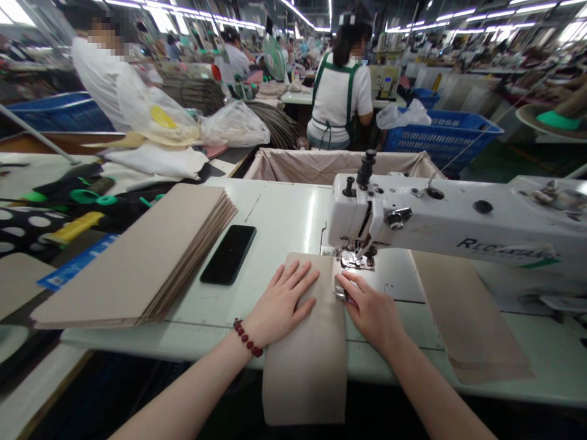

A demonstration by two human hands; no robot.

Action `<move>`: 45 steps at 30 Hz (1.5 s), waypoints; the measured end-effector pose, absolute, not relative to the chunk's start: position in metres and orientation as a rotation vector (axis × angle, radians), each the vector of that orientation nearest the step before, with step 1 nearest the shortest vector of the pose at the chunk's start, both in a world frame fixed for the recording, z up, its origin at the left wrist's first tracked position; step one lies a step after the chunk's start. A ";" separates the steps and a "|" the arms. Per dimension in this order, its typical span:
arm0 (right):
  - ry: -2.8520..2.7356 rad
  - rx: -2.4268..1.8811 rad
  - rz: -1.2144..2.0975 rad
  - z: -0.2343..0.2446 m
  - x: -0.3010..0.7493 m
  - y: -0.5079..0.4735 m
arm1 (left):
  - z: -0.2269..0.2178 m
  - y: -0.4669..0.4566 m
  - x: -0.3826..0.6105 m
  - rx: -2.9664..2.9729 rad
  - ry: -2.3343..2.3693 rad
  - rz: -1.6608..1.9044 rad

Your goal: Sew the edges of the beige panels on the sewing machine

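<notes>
Left hand (280, 300) lies flat and spread on the beige material strip (305, 373) at lower centre of frame. Right hand (370, 310) bears on its edge beside the presser foot (355, 261) of the white sewing machine (452, 223); any pinch cannot be confirmed.

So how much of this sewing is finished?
The few beige panels to the right of the sewing machine look finished, though I can't be sure. In hand: one panel lies under the left hand and right hand, up by the presser foot. Left: the thick stack of panels looks like the biggest share.
</notes>
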State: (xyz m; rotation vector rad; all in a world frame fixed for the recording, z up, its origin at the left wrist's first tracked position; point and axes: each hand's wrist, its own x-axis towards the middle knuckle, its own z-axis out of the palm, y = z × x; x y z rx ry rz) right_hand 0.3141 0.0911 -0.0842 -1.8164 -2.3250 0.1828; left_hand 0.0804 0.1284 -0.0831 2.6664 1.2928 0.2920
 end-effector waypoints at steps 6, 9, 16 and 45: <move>-2.320 -1.793 0.186 -0.084 0.313 0.091 | -0.083 0.128 0.080 2.665 1.303 0.294; -2.318 -1.780 0.176 -0.085 0.313 0.091 | -0.083 0.128 0.079 2.662 1.301 0.316; -2.326 -1.811 0.171 -0.086 0.312 0.092 | -0.083 0.130 0.078 2.641 1.296 0.343; -2.267 -1.724 0.173 -0.094 0.314 0.093 | -0.075 0.130 0.073 2.614 1.206 0.332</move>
